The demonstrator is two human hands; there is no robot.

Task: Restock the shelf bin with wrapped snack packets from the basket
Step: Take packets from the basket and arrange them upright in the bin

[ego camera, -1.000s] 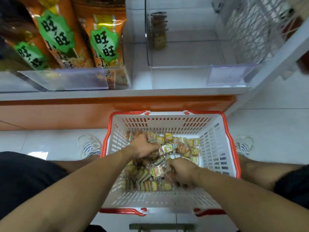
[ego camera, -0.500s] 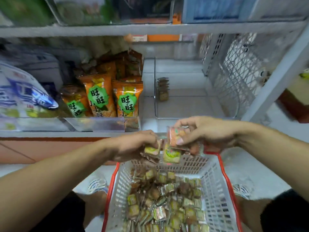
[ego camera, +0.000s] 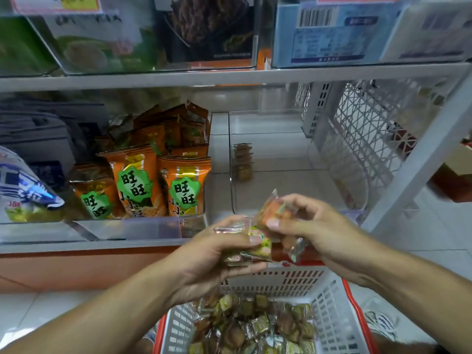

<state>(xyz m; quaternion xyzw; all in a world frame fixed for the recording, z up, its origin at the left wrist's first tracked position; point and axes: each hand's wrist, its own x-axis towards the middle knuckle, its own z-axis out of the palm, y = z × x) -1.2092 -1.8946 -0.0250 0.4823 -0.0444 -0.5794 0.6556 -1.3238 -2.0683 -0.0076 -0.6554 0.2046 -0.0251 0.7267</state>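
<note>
On the lower shelf (ego camera: 102,245) at far left lies a blue-and-white bag (ego camera: 23,185), and just right of it stand orange bags (ego camera: 158,182) with green labels, upright behind a clear front lip. My left hand (ego camera: 217,254) is raised in front of that shelf edge, fingers and thumb curled round a small stack of green-and-yellow packets (ego camera: 255,245). Touching it on the right, my right hand (ego camera: 311,226) pinches an orange packet (ego camera: 274,209) between thumb and fingertips, with one more clear-wrapped piece (ego camera: 296,249) hanging under the palm. Both hands hover above the far rim of the basket (ego camera: 329,302), a white one with red trim, which sits on the floor below the shelf with loose packets (ego camera: 255,325) heaped inside. Behind the hands, the clear bin (ego camera: 293,185) stands on the lower shelf, right of the orange bags; its floor is mostly bare, with one short column of brown snacks (ego camera: 242,162) against its left wall. A white mesh panel (ego camera: 357,139) closes the shelf at right.
</note>
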